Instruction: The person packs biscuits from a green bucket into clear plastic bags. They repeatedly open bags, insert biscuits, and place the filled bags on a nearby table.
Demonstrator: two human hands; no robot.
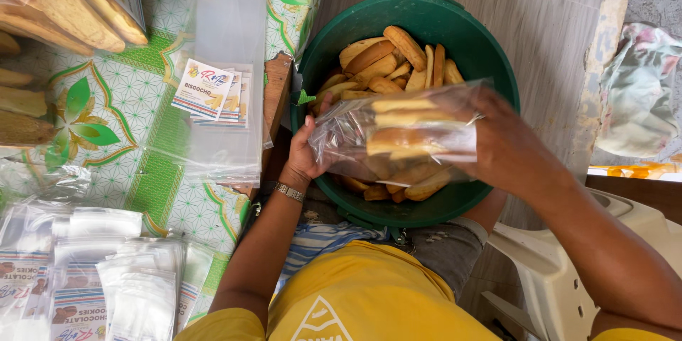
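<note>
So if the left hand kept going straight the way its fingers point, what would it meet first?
The left hand already grips the clear bag of biscuits. Further on, probably the loose biscuits in the green tub, though depth is unclear.

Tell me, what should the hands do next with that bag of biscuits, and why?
Probably slide one more biscuit in. The left hand holds the clear bag at one end and the right hand is at its other end, above the green tub. The bag looks only partly filled, and loose biscuits lie right below.

head-worn view, looking steeply down, seemingly close
</note>
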